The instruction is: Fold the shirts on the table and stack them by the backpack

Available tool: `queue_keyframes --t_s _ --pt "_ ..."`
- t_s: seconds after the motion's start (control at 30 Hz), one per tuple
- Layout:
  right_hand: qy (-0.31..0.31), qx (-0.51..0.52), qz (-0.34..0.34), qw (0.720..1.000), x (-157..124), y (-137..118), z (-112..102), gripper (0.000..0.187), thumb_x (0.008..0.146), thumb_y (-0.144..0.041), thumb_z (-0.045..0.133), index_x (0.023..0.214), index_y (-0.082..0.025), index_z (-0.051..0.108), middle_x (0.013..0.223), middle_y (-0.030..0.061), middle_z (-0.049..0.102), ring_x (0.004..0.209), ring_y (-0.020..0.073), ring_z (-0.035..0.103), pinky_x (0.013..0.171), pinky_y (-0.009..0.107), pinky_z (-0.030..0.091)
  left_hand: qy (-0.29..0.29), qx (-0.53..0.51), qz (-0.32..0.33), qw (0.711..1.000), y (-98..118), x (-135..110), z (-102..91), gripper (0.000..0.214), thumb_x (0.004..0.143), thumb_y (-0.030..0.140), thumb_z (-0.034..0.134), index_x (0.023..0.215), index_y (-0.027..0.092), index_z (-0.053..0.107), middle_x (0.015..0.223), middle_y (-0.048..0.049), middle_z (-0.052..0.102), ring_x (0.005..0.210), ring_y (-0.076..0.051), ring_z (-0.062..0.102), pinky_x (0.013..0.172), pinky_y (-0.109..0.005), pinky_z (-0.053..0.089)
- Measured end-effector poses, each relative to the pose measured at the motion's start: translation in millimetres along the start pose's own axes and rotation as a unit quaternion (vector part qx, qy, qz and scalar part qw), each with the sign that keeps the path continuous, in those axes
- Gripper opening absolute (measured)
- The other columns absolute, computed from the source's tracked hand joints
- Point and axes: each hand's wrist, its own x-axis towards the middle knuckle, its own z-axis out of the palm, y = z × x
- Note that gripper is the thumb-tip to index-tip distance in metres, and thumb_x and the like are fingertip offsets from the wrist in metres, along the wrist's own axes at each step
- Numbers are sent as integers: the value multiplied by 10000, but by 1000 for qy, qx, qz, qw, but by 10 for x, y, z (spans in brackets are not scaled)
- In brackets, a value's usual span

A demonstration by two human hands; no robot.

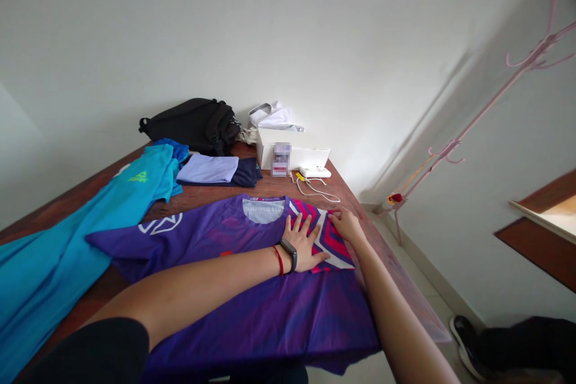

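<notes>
A purple T-shirt (216, 228) lies spread on the wooden table, its neck opening toward the wall and its lower part hanging over the near edge. Its right-hand sleeve (339, 261), patterned in pink, white and purple, is folded inward over the body. My left hand (302, 244), with a black band and a red cord at the wrist, presses flat on this sleeve with fingers spread. At the fold's upper right edge, my right hand (347, 225) has its fingers bent and closed on the fabric.
A turquoise garment (85, 240) lies at the left. Behind are folded clothes (211, 169), a black backpack (189, 123), a white box (299, 153) and a white cable (321, 193). A pink coat stand (486, 102) leans into view at the right, and a person's shoe (465, 342) shows below.
</notes>
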Motion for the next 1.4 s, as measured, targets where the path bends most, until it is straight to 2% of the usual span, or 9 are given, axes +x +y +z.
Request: queue_keyframes --t_s 0.17,0.27,0.33,0.4,0.5,0.67,0.9,1.27,1.4 --pt "10 -5 10 1000 17 59 -25 396 803 -469 680 1078 -184 691 959 109 762 899 271 712 704 310 492 -15 27 -39 999 79 -97 -88 958 865 777 390 1572 135 317 1643 -203 197 1510 -459 96 1181 -666 73" --pt "8 1 7 1000 35 77 -29 394 755 -474 729 1028 -192 699 927 89 765 871 256 712 694 300 493 4 51 -17 999 162 -106 -135 877 897 664 460 1568 116 321 1638 -205 215 1504 -463 124 1175 -670 96" --pt "3 8 0 1000 46 79 -35 327 751 -433 739 982 -204 709 871 61 764 816 230 710 661 279 485 21 59 48 997 240 -83 -134 767 934 549 470 1554 115 348 1624 -195 274 1499 -440 177 1178 -654 124" --pt "-1 12 -7 1000 54 77 -48 260 748 -390 745 935 -210 724 801 39 753 751 210 699 622 265 468 22 52 144 988 320 -42 -100 690 960 502 450 1534 125 381 1597 -171 352 1486 -395 251 1190 -613 151" --pt "3 11 -16 1000 56 74 -67 201 758 -354 740 903 -215 735 766 21 738 720 193 680 612 259 451 -6 21 232 972 394 21 -2 715 969 598 406 1531 157 379 1588 -142 379 1457 -365 326 1183 -578 215" --pt "15 9 -18 1000 50 83 -72 161 790 -349 710 878 -216 727 782 16 728 732 181 663 617 257 436 -41 -15 237 971 366 45 138 824 939 742 314 1569 211 308 1636 -139 276 1503 -383 213 1170 -627 191" --pt "21 -13 3 1000 27 46 -81 164 823 -376 685 799 -214 698 802 21 724 755 177 653 627 255 414 -66 -24 228 971 367 18 102 746 905 800 277 1517 389 394 1656 -63 245 1511 -384 188 1150 -697 74" --pt "29 -46 23 998 -10 -19 -67 195 858 -412 656 823 -227 707 859 37 735 797 195 664 639 264 410 -97 -42 213 971 391 70 67 707 884 785 372 1479 413 453 1651 -54 261 1497 -420 204 1114 -751 26" --pt "34 -58 25 997 -18 -24 -63 195 868 -411 649 839 -230 717 868 46 736 839 216 669 666 276 430 -110 -46 214 970 393 90 50 753 852 814 393 1478 400 461 1654 -63 250 1498 -428 194 1110 -757 36"
